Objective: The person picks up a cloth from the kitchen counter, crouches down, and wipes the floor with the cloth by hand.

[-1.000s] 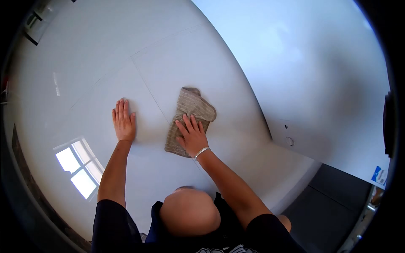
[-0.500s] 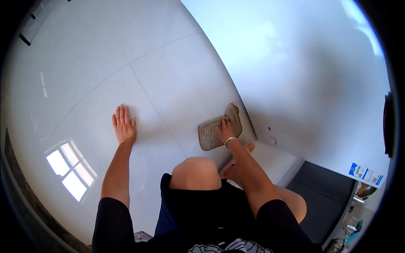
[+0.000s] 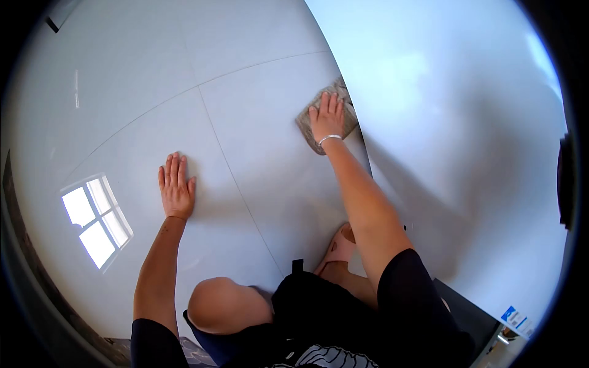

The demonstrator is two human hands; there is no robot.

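My left hand [image 3: 177,187] rests flat on the glossy pale tiled floor [image 3: 239,110], fingers stretched out, with nothing under them that I can see. Farther forward and to the right, my right hand [image 3: 328,119] presses flat on a brownish-grey ribbed cloth [image 3: 305,126], fingers somewhat spread. The cloth lies partly bunched against the base of a large white panel [image 3: 442,122]. Its middle is hidden under my palm, and a pale band circles my right wrist.
My bent knee [image 3: 224,303] is near the bottom, and a pink slipper [image 3: 338,248] stands beside the panel. A labelled sticker [image 3: 516,321] is on the panel's lower edge. Window light [image 3: 97,222] reflects off the floor at left. A dark border [image 3: 37,264] runs along the left side.
My right hand and the cloth have moved forward along the panel's base. My left hand stays planted on the floor. The view has shifted, and my knee appears farther left.
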